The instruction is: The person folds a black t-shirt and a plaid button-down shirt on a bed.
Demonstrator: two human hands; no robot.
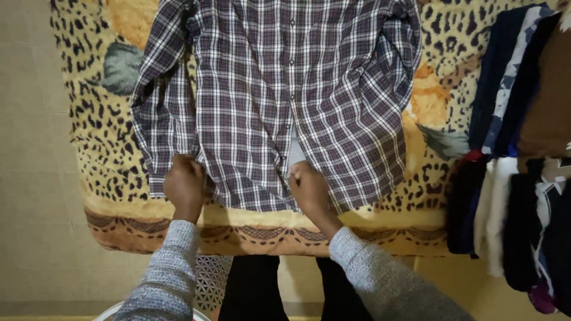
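Observation:
A dark plaid button-up shirt (279, 89) lies spread front-up on a leopard-print blanket (95, 119), its sleeves down along both sides. My left hand (184, 185) grips the shirt's bottom hem at the left side. My right hand (308, 185) pinches the hem near the middle, where the two front panels part slightly. Both arms wear grey knit sleeves.
A heap of folded and loose clothes (517, 154) in navy, white, brown and black covers the right side of the blanket. Beige floor tiles (30, 178) lie to the left. A white patterned basket (211, 279) and my dark trousers show below the blanket's edge.

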